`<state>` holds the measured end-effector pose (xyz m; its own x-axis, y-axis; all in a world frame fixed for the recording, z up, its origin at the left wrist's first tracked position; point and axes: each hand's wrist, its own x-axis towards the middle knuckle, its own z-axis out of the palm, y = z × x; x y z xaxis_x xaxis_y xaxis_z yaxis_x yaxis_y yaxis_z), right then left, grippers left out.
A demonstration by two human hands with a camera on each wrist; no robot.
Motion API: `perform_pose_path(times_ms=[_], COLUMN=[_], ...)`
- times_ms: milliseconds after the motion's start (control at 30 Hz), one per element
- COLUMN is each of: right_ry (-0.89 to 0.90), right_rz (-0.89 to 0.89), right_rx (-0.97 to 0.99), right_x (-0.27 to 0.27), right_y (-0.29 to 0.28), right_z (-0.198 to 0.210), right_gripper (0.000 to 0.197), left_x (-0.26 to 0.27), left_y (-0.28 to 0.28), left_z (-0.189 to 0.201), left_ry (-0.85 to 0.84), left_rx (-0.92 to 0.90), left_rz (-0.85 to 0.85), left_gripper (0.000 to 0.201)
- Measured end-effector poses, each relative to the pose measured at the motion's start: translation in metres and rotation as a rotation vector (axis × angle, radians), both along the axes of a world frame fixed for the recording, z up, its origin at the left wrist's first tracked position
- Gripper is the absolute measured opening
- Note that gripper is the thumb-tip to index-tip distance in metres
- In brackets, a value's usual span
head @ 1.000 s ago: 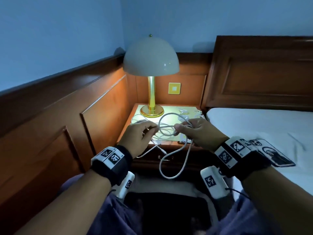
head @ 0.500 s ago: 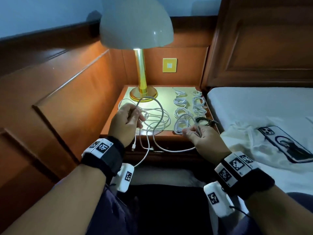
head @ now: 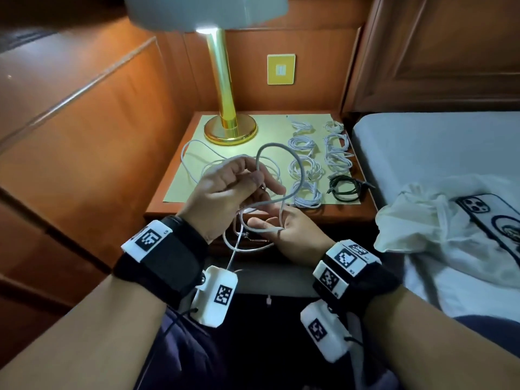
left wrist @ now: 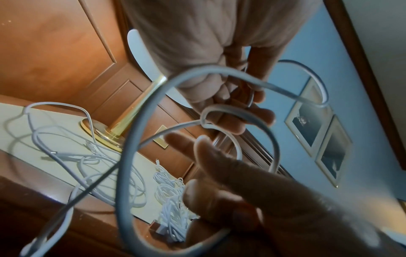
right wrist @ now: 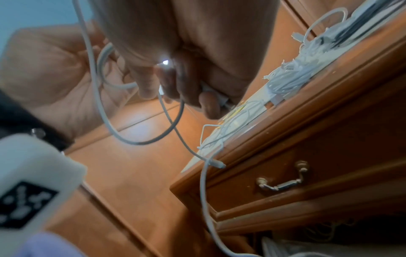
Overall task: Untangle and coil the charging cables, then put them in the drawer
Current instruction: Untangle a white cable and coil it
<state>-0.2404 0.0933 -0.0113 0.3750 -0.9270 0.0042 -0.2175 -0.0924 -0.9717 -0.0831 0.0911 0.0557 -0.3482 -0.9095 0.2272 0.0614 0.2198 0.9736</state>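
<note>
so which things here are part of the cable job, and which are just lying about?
Part of the job:
- white cable, held by left hand and right hand
- loose cables
- coiled white cables
- coiled black cable
- drawer, closed

Lying about:
- lamp
- phone
- white cloth

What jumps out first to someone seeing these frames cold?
Both hands at centre, in front of the nightstand: the left hand and right hand hold a looping white cable. Behind them stands a gold lamp. Two rows of coiled cables, ending in one black coil, lie right of it.
</note>
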Motion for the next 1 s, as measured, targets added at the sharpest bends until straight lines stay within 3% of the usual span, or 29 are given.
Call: perform_pose_path(times_ms=[100,200,367,500,600,700,800,900,1000], right_ry=[-0.097,0.004,0.0,-0.04,0.008,-0.099,-0.241,-0.32,-0.263], right_rz=[0.041,0.046,-0.01,0.007,-0.041,-0.161,-0.287,-0.412,-0.402], right_rx=[0.015,-0.024,-0.092,-0.076,-0.039,0.132,0.173,0.221,0.24], right_x=[0.003,0.005,0.012,0.013,0.019,0.025,0.025,0.018,0.002], right_y=[-0.007,-0.009,-0.006,-0.004,-0.003,-0.006,-0.011,-0.016,-0.016], right_z=[0.003,0.002,-0.003,-0.003,-0.002,0.001,0.011,0.025,0.038], right_gripper=[0.022,0.028,0.038,0.019,0.021,0.029,0.026,0.025,0.027], left_x=[0.004,0.009,0.011,0.01,0.011,0.022,0.038,0.044,0.037], left_y=[-0.005,-0.009,-0.003,-0.002,-0.01,-0.025,-0.037,-0.041,-0.038], left_z=[0.002,0.004,0.006,0.006,0.0,-0.01,-0.025,-0.038,-0.035], left_ry=[0.033,0.073,0.127,0.195,0.199,0.212,-0.067,-0.368,-0.428], left_rx=[0.02,0.033,0.063,0.138,0.109,0.114,0.169,0.172,0.117], left_rz=[-0.008,-0.019,-0.157,-0.203,-0.063,0.278,0.508,0.45,0.367], left_gripper=[0.011,0.012,0.017,0.012,0.013,0.024,0.028,0.028,0.025])
